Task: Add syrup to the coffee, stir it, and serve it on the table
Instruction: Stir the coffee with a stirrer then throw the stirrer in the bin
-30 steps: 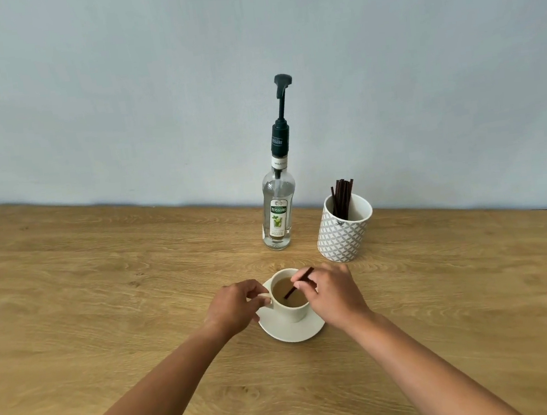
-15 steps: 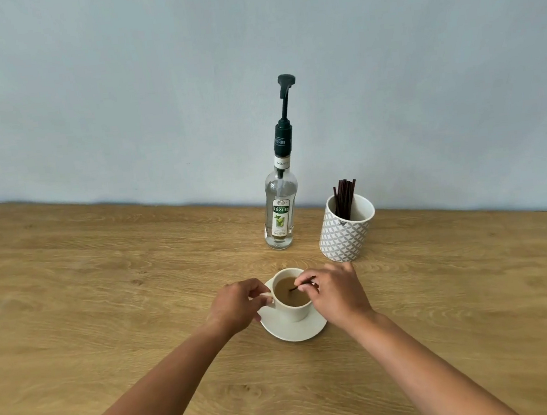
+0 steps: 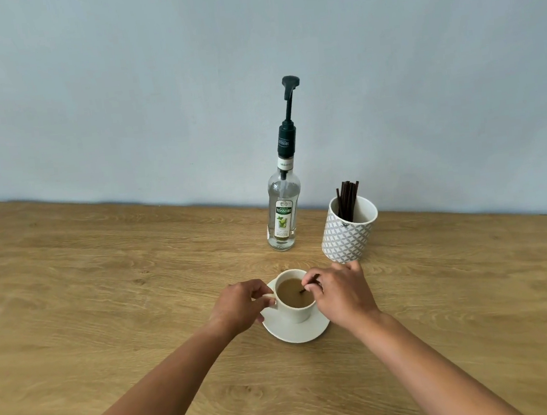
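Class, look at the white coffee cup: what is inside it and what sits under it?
Inside the cup is light brown coffee with a dark stirrer dipped in, held by the right hand. Under it sits a white saucer. The stirrer's submerged end is hidden.

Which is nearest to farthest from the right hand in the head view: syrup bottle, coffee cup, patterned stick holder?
From the right hand:
1. Coffee cup: directly at its fingers, on the saucer.
2. Patterned stick holder: just behind the hand, slightly right.
3. Syrup bottle: farther back, left of the holder, near the wall.
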Demonstrator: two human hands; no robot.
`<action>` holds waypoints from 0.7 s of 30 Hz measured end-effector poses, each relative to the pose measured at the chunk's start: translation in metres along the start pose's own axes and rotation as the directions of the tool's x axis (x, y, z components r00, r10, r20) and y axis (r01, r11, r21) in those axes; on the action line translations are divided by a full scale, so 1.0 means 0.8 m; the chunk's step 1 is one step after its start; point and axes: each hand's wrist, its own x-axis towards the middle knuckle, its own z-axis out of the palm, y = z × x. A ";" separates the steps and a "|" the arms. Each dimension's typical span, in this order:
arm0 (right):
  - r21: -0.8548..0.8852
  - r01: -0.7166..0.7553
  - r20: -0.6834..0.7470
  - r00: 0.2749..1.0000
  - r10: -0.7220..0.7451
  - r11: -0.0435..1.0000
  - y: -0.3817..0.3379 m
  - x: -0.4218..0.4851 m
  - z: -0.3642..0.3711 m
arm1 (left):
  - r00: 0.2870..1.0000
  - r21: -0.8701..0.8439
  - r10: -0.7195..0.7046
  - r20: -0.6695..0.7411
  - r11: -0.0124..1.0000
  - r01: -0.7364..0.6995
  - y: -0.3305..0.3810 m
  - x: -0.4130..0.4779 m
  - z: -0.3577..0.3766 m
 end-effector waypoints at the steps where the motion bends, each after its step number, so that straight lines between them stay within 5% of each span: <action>1: -0.006 0.008 0.002 1.000 -0.008 1.000 0.000 -0.001 -0.001 | 1.000 0.007 0.001 0.000 1.000 -0.001 0.000 0.000 0.000; 21: 0.142 -0.009 0.066 0.998 0.000 0.990 -0.006 0.001 0.004 | 1.000 0.039 0.001 0.019 0.999 -0.002 0.001 0.001 -0.002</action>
